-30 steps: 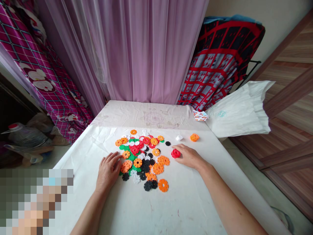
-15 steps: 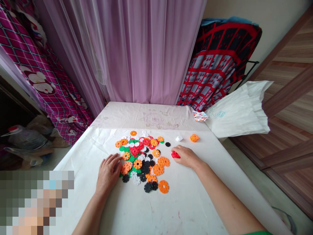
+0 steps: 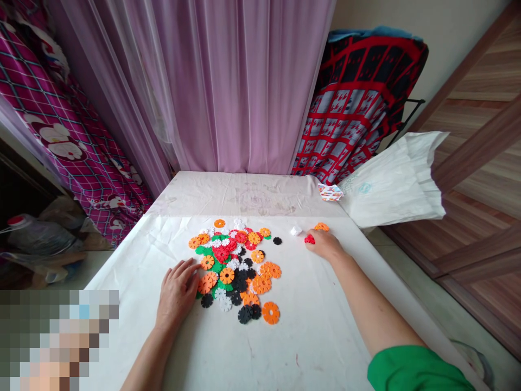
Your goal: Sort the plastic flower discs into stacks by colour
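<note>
A loose pile of notched plastic discs (image 3: pixel 227 275) in orange, red, green, white and black covers the middle of the table. My left hand (image 3: pixel 178 288) lies flat at the pile's left edge, fingers stretched out and holding nothing. Off to the right of the pile, my right hand (image 3: pixel 325 245) is closed on a small red cluster of discs (image 3: pixel 310 239). Just beyond that hand is an orange cluster (image 3: pixel 321 226), partly hidden by it. A white cluster (image 3: pixel 296 231) sits to the left of the red one.
The table (image 3: pixel 301 347) has a white cover. A white bag (image 3: pixel 394 182) stands at its far right edge beside a small patterned paper box (image 3: pixel 330 191). Behind hang purple curtains (image 3: pixel 240 87). One black disc (image 3: pixel 277 240) lies apart from the pile.
My right hand has moved right and slightly away from me with the red cluster, now beside the orange one. My left hand stays by the pile. The view has shifted slightly.
</note>
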Demonstrator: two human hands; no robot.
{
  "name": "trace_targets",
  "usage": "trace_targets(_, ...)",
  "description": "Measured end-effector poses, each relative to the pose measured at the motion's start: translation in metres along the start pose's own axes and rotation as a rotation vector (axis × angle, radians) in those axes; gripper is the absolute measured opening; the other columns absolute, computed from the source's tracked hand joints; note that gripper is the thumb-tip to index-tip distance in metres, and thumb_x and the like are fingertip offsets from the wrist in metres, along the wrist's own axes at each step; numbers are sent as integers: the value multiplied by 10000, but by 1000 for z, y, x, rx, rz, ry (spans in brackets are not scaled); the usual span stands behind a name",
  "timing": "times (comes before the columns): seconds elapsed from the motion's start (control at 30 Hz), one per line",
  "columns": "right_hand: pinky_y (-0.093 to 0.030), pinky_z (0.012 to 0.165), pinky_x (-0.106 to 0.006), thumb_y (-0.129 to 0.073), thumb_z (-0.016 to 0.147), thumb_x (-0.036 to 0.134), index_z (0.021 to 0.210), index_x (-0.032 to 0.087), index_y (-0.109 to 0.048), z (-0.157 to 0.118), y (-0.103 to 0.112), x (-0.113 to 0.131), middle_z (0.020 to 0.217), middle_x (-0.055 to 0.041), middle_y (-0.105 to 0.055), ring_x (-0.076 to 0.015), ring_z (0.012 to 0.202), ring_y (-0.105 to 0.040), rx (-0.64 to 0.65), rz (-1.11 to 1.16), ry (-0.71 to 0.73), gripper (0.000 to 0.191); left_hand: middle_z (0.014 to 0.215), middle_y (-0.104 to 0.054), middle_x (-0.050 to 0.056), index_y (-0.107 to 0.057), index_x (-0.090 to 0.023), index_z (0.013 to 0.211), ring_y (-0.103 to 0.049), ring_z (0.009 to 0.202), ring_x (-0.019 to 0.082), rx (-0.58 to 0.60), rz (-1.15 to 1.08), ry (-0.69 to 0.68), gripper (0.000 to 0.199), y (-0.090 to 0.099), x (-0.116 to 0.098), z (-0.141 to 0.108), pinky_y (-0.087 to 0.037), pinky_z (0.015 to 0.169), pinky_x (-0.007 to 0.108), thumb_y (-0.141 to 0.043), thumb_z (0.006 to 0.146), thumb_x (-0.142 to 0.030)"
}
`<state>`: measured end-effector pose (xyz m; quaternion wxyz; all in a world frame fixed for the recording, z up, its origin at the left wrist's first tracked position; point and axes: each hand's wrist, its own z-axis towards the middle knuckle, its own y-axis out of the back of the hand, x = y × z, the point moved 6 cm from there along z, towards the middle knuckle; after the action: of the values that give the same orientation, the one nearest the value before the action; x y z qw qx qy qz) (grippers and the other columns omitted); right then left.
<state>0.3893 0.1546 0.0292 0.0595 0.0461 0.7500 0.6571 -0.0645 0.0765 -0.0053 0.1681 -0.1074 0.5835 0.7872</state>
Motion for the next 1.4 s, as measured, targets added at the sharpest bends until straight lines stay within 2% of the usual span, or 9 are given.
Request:
trace_targets(0.1, -399, 704, -273, -552, 826, 303, 1127, 220, -658, 1, -2, -3, 1061, -96, -681, -214, 922, -634, -27, 44, -12, 329, 1308, -663, 61, -715, -286, 1119, -551, 1278, 290, 2, 1, -5, 375, -1, 0, 0, -394, 1085, 528, -404, 938, -390)
trace_targets(0.17, -415, 717, -274, -569, 825, 352, 1216, 237, -619, -2, -4, -8, 1156, -96, -661, -219, 967, -630, -60, 108, -22, 410, 1314, -659, 63, -716, -287, 1118, -551, 1277, 291, 0, 4, -9, 378, 0, 0, -1, -394, 1083, 528, -401, 940, -394)
trace_targets(0.3, -450, 751, -291, -541, 862, 405, 1357, 230, -509, -24, -9, -28, 1308, -111, -594, -215, 984, -639, -138, 253, -123, 527, 1325, -651, 71, -718, -277, 1115, -547, 1281, 302, 1, 2, -17, 397, 0, 0, -1, -392, 1079, 545, -384, 946, -411)
trace_targets(0.4, -461, 773, -297, -464, 899, 285, 1247, 206, -603, -50, -20, -36, 1221, -111, -638, -202, 928, -656, -170, 275, -204, 383, 1322, -653, 72, -717, -279, 1118, -547, 1281, 305, 6, 1, -16, 405, 0, 1, -1, -398, 1070, 546, -379, 946, -421)
trace_targets(0.53, -463, 790, -293, -404, 909, 191, 1087, 240, -702, -68, -32, -23, 1179, -76, -670, -197, 951, -651, -220, 214, -142, 351, 1321, -655, 67, -711, -283, 1132, -543, 1286, 302, 10, 3, -4, 409, -1, 1, 0, -396, 1072, 541, -375, 944, -419)
trace_targets(0.63, -472, 784, -292, -398, 919, 197, 1105, 274, -707, -63, -31, -14, 1151, -54, -683, -193, 957, -647, -242, 166, -119, 368, 1332, -648, 65, -707, -280, 1139, -534, 1297, 306, 17, 2, -2, 428, -1, 1, 0, -392, 1073, 546, -353, 949, -428)
trace_targets(0.8, -483, 762, -288, -386, 929, 225, 1128, 313, -706, -44, -23, -9, 1150, -40, -675, -193, 956, -648, -185, 133, -135, 387, 1330, -650, 64, -704, -281, 1136, -537, 1295, 300, 12, 7, -2, 424, -2, 2, -1, -392, 1078, 532, -360, 943, -436)
trace_targets(1.07, -481, 804, -310, -380, 933, 228, 1168, 301, -704, -34, -21, -7, 1251, -63, -641, -221, 1020, -638, -162, 158, -144, 407, 1337, -645, 63, -701, -276, 1142, -535, 1297, 300, 19, 14, 0, 431, -3, 3, 0, -388, 1082, 530, -350, 944, -427)
trace_targets(1.4, -412, 678, -261, -430, 915, 222, 1124, 299, -719, -8, -23, -7, 1144, -51, -657, -183, 898, -621, -174, 180, -180, 365, 1321, -654, 65, -708, -279, 1140, -545, 1283, 294, 7, 24, -18, 399, -2, 1, 0, -400, 1075, 527, -380, 946, -395)
